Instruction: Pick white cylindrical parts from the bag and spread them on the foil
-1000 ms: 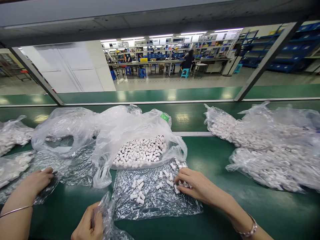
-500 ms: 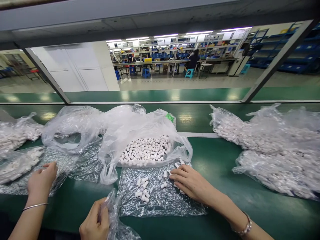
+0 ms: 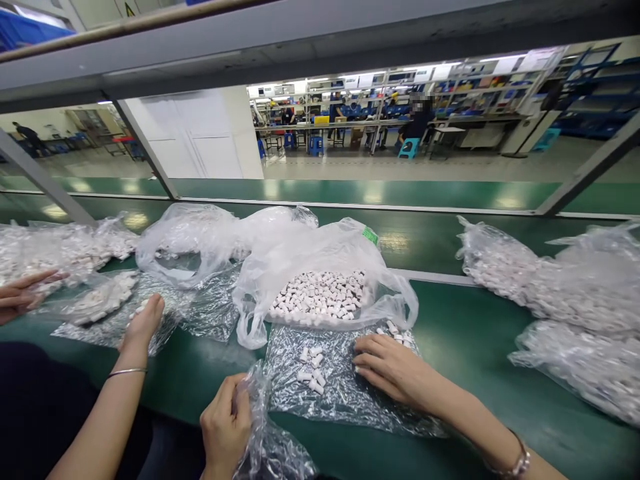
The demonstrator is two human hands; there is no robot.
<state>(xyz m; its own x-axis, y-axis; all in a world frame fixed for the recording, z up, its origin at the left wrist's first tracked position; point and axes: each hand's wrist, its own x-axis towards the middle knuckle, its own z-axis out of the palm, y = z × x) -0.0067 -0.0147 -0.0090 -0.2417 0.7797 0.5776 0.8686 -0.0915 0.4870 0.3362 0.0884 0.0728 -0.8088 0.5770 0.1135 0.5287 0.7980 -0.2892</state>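
Note:
At the bottom centre my left hand is closed on the gathered edge of a clear plastic bag. My right hand lies palm down on a crinkled clear plastic sheet, its fingers stretched and slightly bent. Some small white plastic fittings show just beyond its knuckles; whatever lies under the palm is hidden. Left of that hand, a loose group of fittings rests on the sheet. Behind it, a translucent carrier bag lies with its mouth towards me, and a heap of fittings inside it.
On the left, a co-worker's hand with a bracelet reaches over another plastic sheet, and a second co-worker hand is at the edge. Filled bags lie on the right of the green table. A metal frame stands behind.
The view has swung left. My right hand has drawn slightly closer to me across the sheet, covering fittings that lay by its fingertips. My left hand keeps its hold.

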